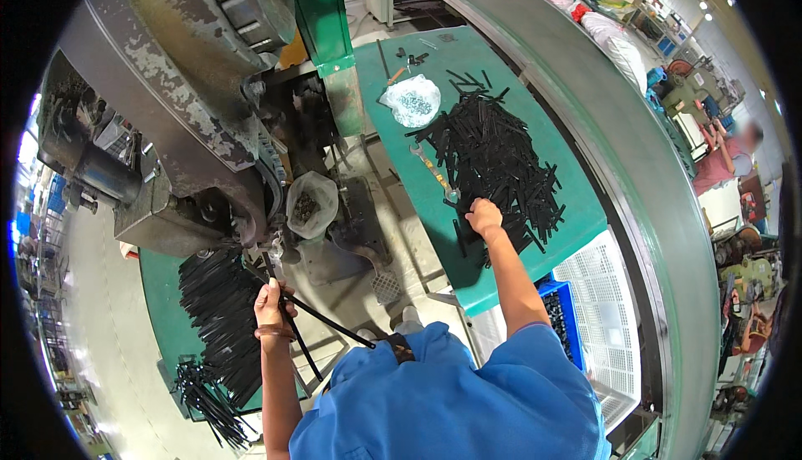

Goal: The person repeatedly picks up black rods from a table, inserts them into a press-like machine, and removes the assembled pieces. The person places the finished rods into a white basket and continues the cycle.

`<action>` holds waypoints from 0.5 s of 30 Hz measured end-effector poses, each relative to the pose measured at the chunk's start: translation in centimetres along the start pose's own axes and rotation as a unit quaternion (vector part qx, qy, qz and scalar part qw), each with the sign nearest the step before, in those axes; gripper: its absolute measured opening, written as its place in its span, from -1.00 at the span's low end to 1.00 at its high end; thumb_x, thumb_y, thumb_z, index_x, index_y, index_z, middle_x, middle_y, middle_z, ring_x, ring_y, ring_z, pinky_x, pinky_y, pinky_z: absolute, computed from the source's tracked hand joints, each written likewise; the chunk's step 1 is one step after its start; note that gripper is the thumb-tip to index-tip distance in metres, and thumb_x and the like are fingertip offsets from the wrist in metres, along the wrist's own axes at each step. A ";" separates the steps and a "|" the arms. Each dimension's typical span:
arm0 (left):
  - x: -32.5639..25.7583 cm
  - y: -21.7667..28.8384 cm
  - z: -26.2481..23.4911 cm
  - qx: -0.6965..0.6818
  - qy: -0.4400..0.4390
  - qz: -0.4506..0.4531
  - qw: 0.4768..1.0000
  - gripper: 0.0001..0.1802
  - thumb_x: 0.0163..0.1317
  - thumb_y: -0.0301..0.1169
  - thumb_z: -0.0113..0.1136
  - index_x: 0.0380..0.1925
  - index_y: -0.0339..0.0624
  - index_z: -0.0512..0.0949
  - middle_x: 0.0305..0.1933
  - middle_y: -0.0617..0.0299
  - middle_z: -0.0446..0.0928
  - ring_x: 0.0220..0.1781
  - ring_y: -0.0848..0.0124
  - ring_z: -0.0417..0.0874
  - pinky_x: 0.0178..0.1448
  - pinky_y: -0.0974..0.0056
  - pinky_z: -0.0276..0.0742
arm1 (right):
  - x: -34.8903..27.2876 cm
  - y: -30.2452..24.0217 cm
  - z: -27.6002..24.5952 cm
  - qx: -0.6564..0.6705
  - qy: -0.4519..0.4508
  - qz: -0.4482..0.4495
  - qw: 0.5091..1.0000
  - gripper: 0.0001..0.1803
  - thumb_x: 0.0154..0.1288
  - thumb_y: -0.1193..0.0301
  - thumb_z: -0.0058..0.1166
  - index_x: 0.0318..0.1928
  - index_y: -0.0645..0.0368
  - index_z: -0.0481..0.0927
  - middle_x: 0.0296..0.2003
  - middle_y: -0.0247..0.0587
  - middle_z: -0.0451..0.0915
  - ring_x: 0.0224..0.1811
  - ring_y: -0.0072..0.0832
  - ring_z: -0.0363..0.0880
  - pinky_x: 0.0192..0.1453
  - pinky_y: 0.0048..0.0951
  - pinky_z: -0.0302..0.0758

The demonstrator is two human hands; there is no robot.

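Observation:
My left hand (269, 304) is closed round long, thin black strips (330, 320), beside the working end of a large worn press machine (188, 117). The strips reach from the machine down toward my blue shirt. At the near left edge of a heap of short black strips (497, 151), my right hand (484, 216) has its fingers curled down. What they grip, if anything, is hidden. Just beyond that hand an open-ended wrench (433, 171) lies on the green table (401, 147). Farther off is a clear plastic bag (413, 101) of small metal parts.
Bundles of long black strips (221, 318) cover a second green table at left. Another bag (312, 203) of small parts hangs by the machine, above a foot pedal (386, 286). A white basket (606, 301) and blue crate (571, 314) stand at right, beside a curving conveyor (660, 209).

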State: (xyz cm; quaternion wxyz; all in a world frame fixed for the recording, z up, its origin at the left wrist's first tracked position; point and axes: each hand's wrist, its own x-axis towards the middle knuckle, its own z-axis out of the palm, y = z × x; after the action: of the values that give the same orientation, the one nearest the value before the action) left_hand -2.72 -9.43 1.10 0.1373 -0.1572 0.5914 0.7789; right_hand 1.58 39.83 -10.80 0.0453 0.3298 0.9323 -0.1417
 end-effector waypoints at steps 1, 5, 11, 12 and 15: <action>-0.1 0.1 0.1 -0.001 0.002 0.004 1.000 -0.73 0.28 -0.18 0.11 -0.43 -0.14 0.50 -0.52 0.24 0.50 -0.72 0.57 0.37 -0.70 0.48 0.25 | 0.7 -0.1 -0.6 0.024 -0.056 -0.002 0.998 -0.73 -0.04 0.30 0.26 -0.30 0.13 0.58 -0.22 -0.11 0.59 -0.08 -0.16 0.55 0.01 -0.22 0.48; -0.3 -0.2 -0.2 -0.013 0.005 0.011 1.000 -0.72 0.26 -0.17 0.13 -0.41 -0.16 0.51 -0.52 0.26 0.50 -0.71 0.56 0.38 -0.68 0.49 0.27 | 0.4 -0.8 -2.4 -0.073 -0.062 -0.085 0.992 -0.67 0.05 0.28 0.20 -0.19 0.18 0.57 -0.16 -0.05 0.58 0.01 -0.18 0.52 0.08 -0.25 0.46; -1.0 0.3 -0.1 0.048 -0.015 0.004 0.999 -0.67 0.25 -0.11 0.12 -0.29 -0.16 0.52 -0.46 0.31 0.50 -0.61 0.59 0.35 -0.55 0.49 0.31 | -5.2 -9.3 -4.0 0.492 -0.257 -0.154 0.817 -0.83 0.22 0.46 0.10 -0.25 0.21 0.40 -0.60 -0.28 0.50 -0.62 -0.50 0.49 -0.55 -0.47 0.43; -0.9 0.1 -0.2 0.018 -0.030 -0.007 0.999 -0.70 0.28 -0.15 0.09 -0.29 -0.17 0.53 -0.44 0.30 0.53 -0.62 0.60 0.38 -0.55 0.50 0.32 | -7.6 -13.0 -4.5 0.508 -0.279 -0.174 0.796 -0.84 0.26 0.47 0.06 -0.20 0.20 0.39 -0.62 -0.35 0.47 -0.62 -0.60 0.43 -0.58 -0.53 0.38; -1.1 0.0 -0.7 -0.012 -0.065 -0.009 0.998 -0.74 0.32 -0.23 0.05 -0.21 -0.19 0.52 -0.36 0.23 0.59 -0.61 0.62 0.44 -0.52 0.50 0.37 | -13.9 -22.4 -5.3 0.561 -0.281 -0.239 0.741 -0.85 0.33 0.46 -0.01 -0.13 0.21 0.41 -0.63 -0.42 0.42 -0.65 -0.72 0.31 -0.62 -0.62 0.27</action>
State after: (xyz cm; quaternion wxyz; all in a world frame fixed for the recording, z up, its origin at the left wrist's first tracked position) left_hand -1.65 -10.15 1.39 0.1807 -0.1133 0.5700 0.7934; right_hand -1.63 16.34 1.96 0.0762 0.0077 0.6773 -0.7317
